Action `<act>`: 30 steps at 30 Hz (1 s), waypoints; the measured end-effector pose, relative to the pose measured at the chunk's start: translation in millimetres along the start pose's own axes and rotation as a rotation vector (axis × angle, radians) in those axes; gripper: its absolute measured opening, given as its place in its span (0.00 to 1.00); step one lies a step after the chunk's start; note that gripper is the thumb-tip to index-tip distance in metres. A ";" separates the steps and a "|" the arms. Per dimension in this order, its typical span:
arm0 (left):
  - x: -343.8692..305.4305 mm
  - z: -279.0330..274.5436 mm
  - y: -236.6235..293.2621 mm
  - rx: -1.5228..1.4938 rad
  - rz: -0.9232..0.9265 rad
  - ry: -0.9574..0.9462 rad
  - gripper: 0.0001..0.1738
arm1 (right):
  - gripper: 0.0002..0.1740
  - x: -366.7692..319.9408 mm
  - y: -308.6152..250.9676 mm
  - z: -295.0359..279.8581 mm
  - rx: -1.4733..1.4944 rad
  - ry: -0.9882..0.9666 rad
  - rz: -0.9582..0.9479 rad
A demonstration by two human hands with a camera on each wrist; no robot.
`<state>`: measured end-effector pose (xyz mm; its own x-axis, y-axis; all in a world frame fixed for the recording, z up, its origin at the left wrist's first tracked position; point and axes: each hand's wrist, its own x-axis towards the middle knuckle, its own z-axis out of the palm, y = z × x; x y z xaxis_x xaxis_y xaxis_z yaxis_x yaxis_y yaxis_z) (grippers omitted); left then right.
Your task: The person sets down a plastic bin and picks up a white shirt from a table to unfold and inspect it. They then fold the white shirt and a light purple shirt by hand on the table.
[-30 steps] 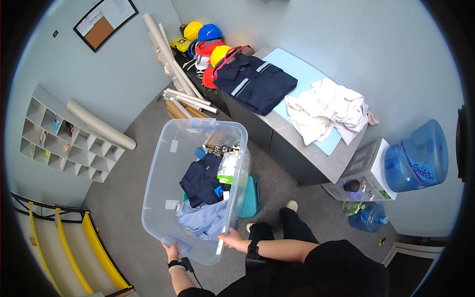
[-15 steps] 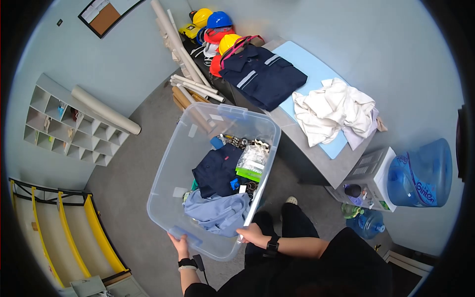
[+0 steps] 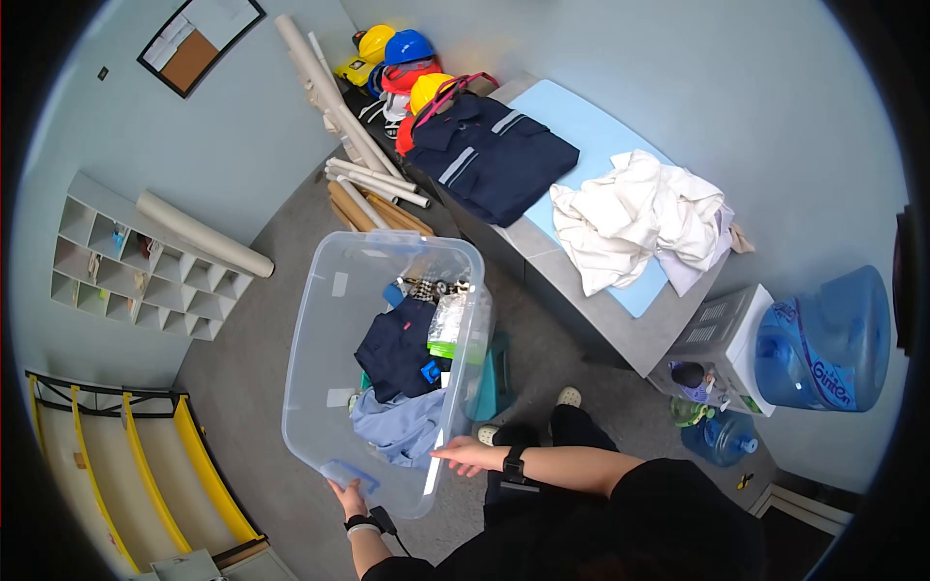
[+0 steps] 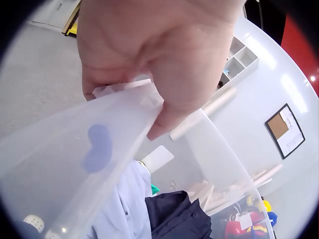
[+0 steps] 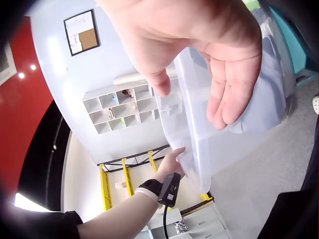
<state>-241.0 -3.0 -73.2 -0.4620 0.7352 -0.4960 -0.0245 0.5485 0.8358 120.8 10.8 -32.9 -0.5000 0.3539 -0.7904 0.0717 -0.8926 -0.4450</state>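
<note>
A large clear plastic storage box (image 3: 320,320) stands in front of the person, tilted in the head view. Inside lie a navy garment (image 3: 395,349), a light blue garment (image 3: 397,426) and a clear packet with a green edge (image 3: 446,324). My left hand (image 4: 159,55) grips the near-left end of the rim, thumb on the inner side and fingers outside. My right hand (image 5: 199,55) is at the rim's near-right corner, its thumb and loosely bent fingers spread apart on either side of the wall.
A teal object (image 3: 496,378) sits beside the box on the floor. To the right, a grey cabinet (image 3: 630,334) bears a folded navy jacket (image 3: 494,155) and crumpled white cloth (image 3: 639,218). Helmets (image 3: 409,46) and long rolls (image 3: 329,92) fill the far corner; water bottles (image 3: 823,339) stand right.
The box first rose toward the camera and shifted right, then went back down and left. My right hand has loosened its hold on the rim; my left hand keeps its grip.
</note>
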 end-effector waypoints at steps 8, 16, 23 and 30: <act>-53.3 38.3 13.4 -0.057 0.112 0.067 0.47 | 0.14 20.2 -6.1 -14.8 0.264 0.363 -0.383; -114.3 93.9 -29.5 0.030 0.049 0.109 0.52 | 0.15 -11.8 -1.5 -94.9 0.186 0.459 -0.453; -136.6 98.0 -10.8 -0.024 -0.237 0.198 0.55 | 0.15 -2.4 9.4 -80.6 0.033 0.392 -0.360; -131.8 99.9 -28.9 0.041 -0.202 0.264 0.53 | 0.20 -15.7 -2.4 -81.8 -0.090 0.407 -0.348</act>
<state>-90.9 -75.9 -55.5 -0.6653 0.4841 -0.5683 -0.1061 0.6922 0.7139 199.1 30.2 -53.8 -0.1338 0.7194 -0.6815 0.0439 -0.6828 -0.7293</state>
